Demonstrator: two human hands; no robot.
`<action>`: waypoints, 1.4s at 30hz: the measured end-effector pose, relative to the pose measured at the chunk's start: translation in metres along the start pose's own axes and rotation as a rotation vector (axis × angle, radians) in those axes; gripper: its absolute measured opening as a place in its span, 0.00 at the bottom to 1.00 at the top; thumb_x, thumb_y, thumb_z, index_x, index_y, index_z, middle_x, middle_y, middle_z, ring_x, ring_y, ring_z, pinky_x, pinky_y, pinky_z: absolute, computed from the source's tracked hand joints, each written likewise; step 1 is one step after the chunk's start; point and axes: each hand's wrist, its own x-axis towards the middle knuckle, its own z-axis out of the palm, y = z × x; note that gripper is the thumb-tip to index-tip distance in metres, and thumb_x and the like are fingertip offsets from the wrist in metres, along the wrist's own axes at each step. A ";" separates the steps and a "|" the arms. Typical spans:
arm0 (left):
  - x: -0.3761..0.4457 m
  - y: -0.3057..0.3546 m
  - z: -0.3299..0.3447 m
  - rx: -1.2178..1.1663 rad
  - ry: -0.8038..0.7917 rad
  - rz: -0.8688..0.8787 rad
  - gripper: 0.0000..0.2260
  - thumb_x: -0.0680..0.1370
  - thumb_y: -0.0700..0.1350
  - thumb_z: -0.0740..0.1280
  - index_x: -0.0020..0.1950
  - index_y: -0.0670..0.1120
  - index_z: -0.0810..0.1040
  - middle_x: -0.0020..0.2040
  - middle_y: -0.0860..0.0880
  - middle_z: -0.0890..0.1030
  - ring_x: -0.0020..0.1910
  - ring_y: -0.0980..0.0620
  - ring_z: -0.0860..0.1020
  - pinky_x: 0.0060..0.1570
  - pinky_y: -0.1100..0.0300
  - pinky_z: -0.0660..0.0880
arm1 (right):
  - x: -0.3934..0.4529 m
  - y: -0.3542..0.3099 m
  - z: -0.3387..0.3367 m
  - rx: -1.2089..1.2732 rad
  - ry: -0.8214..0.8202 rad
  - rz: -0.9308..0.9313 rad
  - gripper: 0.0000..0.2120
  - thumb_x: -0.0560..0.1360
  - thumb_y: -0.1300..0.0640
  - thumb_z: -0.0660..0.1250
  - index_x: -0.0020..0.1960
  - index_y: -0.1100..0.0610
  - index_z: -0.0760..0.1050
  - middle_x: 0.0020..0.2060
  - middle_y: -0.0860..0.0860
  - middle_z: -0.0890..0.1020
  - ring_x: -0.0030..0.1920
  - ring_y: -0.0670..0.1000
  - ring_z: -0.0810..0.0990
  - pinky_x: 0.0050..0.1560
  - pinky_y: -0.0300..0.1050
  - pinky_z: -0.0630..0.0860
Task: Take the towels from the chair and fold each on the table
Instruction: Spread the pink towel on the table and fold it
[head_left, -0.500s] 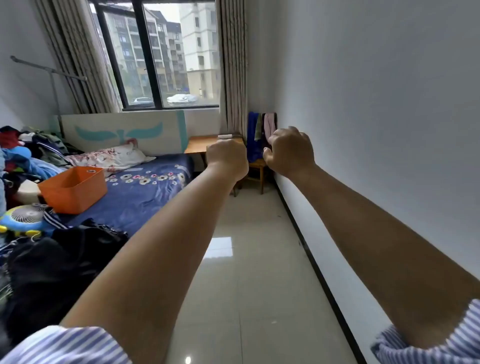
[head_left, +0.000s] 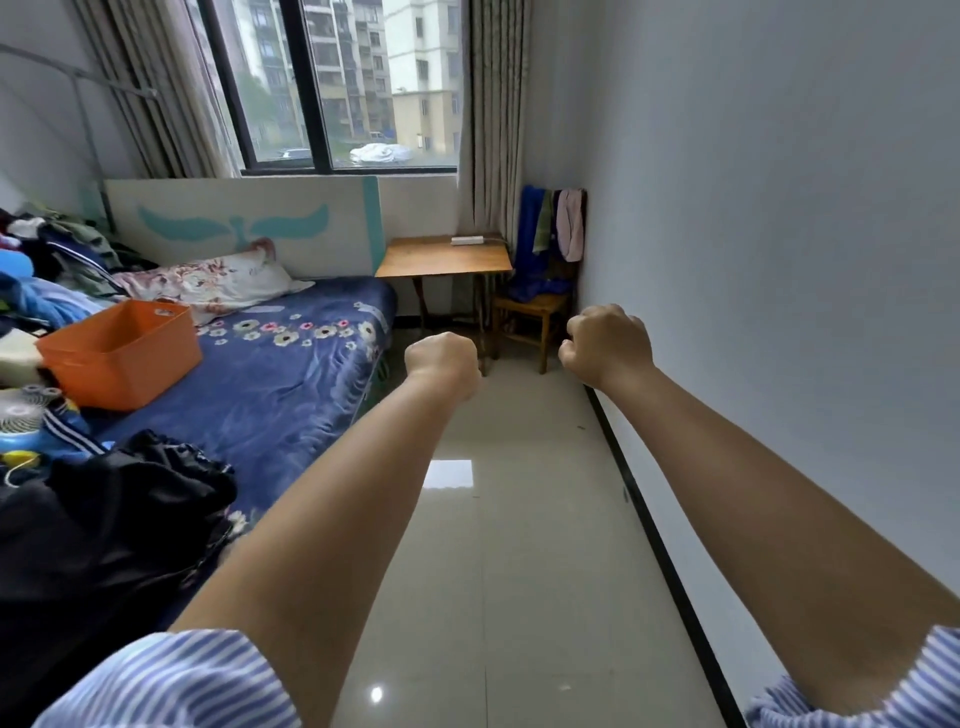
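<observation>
Nearest me, both arms reach forward at mid-frame; my left hand (head_left: 441, 358) and right hand (head_left: 608, 343) each have their grip curled into an empty fist above the floor (head_left: 519, 519). Farther back, right of centre, the bare wooden table (head_left: 441, 257) stands beside the chair (head_left: 535, 312), towels (head_left: 550, 228) draped over its back

Two hands — left hand (head_left: 441, 358), right hand (head_left: 608, 340); towels (head_left: 550, 228), apparently three; one chair (head_left: 535, 306); one table (head_left: 444, 257).
</observation>
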 end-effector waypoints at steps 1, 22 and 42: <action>0.021 0.000 -0.001 -0.005 -0.005 -0.014 0.13 0.80 0.44 0.60 0.62 0.43 0.76 0.62 0.44 0.77 0.62 0.44 0.75 0.57 0.56 0.72 | 0.021 0.006 0.009 0.012 -0.003 -0.002 0.14 0.77 0.58 0.55 0.54 0.64 0.76 0.54 0.60 0.77 0.56 0.59 0.73 0.54 0.49 0.70; 0.525 -0.047 0.029 -0.021 0.030 -0.013 0.13 0.79 0.44 0.58 0.60 0.41 0.75 0.57 0.43 0.77 0.55 0.45 0.76 0.41 0.58 0.67 | 0.491 0.052 0.185 0.027 0.018 -0.017 0.14 0.77 0.55 0.57 0.55 0.61 0.76 0.52 0.56 0.79 0.53 0.55 0.75 0.54 0.47 0.72; 1.038 -0.007 0.106 -0.002 -0.020 0.032 0.12 0.79 0.41 0.57 0.58 0.44 0.77 0.50 0.47 0.77 0.44 0.49 0.72 0.26 0.64 0.59 | 0.937 0.166 0.371 0.047 -0.026 0.021 0.17 0.77 0.54 0.57 0.62 0.61 0.73 0.58 0.57 0.77 0.60 0.57 0.73 0.59 0.51 0.71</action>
